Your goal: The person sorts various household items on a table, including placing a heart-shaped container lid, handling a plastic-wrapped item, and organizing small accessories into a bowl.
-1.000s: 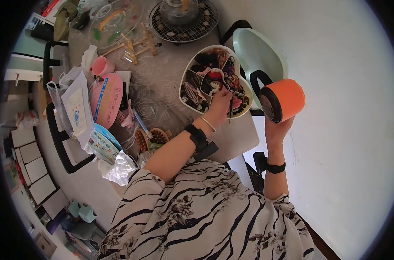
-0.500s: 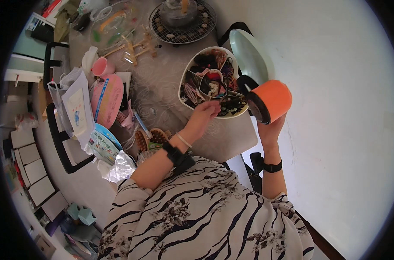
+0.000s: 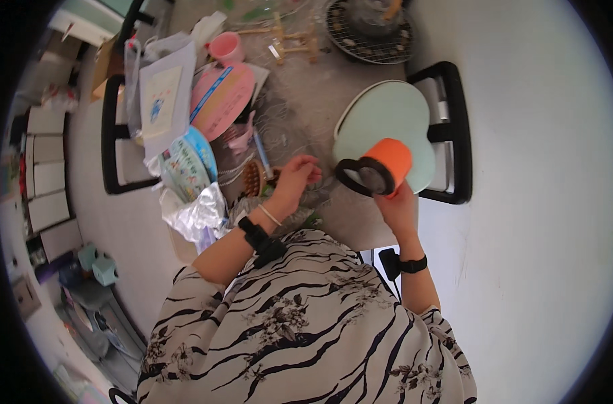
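Observation:
My right hand point(image 3: 396, 205) grips an orange cylinder point(image 3: 392, 156) with a dark round end and a black loop, like a mug or lidded cup. It is tilted, its dark end toward the left. Behind it sits a heart-shaped box point(image 3: 417, 111), its pale green lid down over the compartments and hiding what is inside. The cylinder overlaps the lid's near part in view; whether they touch I cannot tell. My left hand point(image 3: 300, 180) hovers over the table left of the cylinder, fingers loosely bent and apart, nothing visible in them. Beside it lies a brown hairbrush point(image 3: 254, 178).
Left on the table are a pink oval fan point(image 3: 220, 101), a pink cup point(image 3: 226, 47), papers point(image 3: 165, 94), a blue-rimmed round fan point(image 3: 185, 168) and crumpled silver foil point(image 3: 199, 214). A grill rack point(image 3: 360, 47) with a glass pot stands far right. A black-framed chair point(image 3: 458, 135) adjoins the box.
The heart-shaped box's lid has come down over its compartments. My left hand has moved away from the box. The orange cylinder has shifted left in my right hand, and the view has turned.

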Demonstrator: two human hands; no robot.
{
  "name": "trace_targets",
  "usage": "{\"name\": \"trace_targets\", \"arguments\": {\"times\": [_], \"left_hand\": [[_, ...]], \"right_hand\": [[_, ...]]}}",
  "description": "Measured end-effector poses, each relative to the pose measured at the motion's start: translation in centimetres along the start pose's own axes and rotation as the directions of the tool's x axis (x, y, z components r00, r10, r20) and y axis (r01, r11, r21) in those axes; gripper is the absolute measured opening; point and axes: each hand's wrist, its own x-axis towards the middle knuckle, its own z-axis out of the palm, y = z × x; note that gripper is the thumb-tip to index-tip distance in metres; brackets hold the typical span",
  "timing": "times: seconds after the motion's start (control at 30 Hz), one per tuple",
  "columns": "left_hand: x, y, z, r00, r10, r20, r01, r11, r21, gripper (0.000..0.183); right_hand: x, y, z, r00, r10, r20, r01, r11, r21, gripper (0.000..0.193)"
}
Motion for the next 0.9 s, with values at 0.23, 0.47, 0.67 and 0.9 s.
{"name": "trace_targets", "arguments": {"times": [0.23,0.47,0.67,0.9], "left_hand": [[0.4,-2.3,4.0,0.989,-0.129,0.068,0.126,0.991,0.048,0.045],[2.9,-1.7,4.9,0.983,-0.048,0.177,0.082,0.978,-0.193,0.032],[3.7,0.7,4.6,0.997,0.08,-0.013,-0.081,0.993,-0.09,0.022],[-5.5,-0.8,-1.4,0.865,0.014,0.502,-0.232,0.898,0.374,0.031]], "right_hand": [[1.6,3.6,0.9,0.969,0.228,-0.092,-0.226,0.973,0.034,0.04],[2.8,5.2,-0.6,0.969,0.221,-0.113,-0.103,0.774,0.625,0.024],[3.1,4.7,-2.4,0.953,0.25,-0.173,-0.087,0.769,0.633,0.024],[0.3,5.1,-2.4,0.979,0.205,0.023,-0.178,0.785,0.593,0.023]]}}
